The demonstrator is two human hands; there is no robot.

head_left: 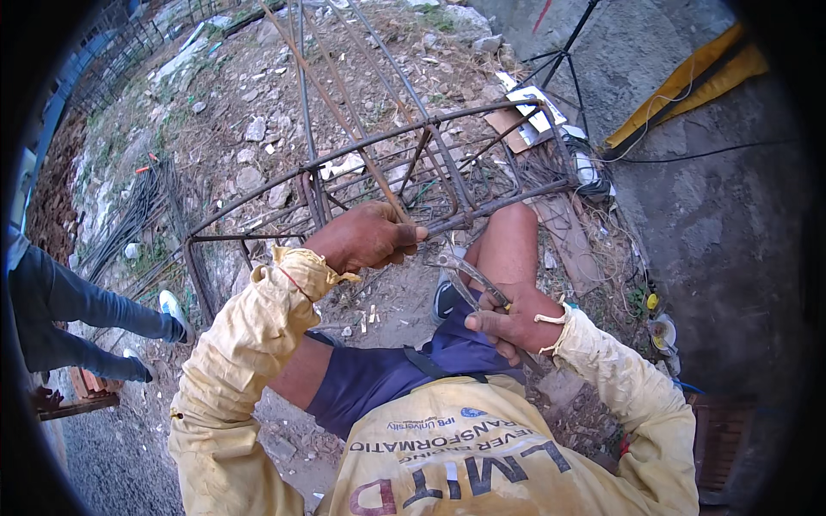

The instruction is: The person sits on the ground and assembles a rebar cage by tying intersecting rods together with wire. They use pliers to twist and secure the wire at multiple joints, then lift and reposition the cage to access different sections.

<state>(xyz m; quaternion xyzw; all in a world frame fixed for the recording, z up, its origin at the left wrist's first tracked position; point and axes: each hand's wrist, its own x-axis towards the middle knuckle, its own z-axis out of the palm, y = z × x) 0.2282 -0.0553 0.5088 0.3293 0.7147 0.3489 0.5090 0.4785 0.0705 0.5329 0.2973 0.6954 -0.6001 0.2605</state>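
Observation:
A rusty rebar cage (pixel 344 156) of long rods and bent stirrups spreads in front of me, above my knees. Fingers curled and thumb pressed down, my left hand (pixel 370 236) grips its near bar where a slanting rod meets it. My right hand (pixel 516 322) is closed round the handles of a pair of pincers (pixel 469 271), lower and to the right. The pincers' head points up and left, just short of the left thumb and apart from the cage. Whether a thin tie wire lies under the left fingers cannot be made out.
Several long rods run away from the cage over stony ground. At the far left stands a person in jeans (pixel 103 310), near some bricks (pixel 90 383). Dark wire (pixel 138 215) lies bundled on the left. A tripod (pixel 564 56) and yellow fabric (pixel 680 86) are at upper right.

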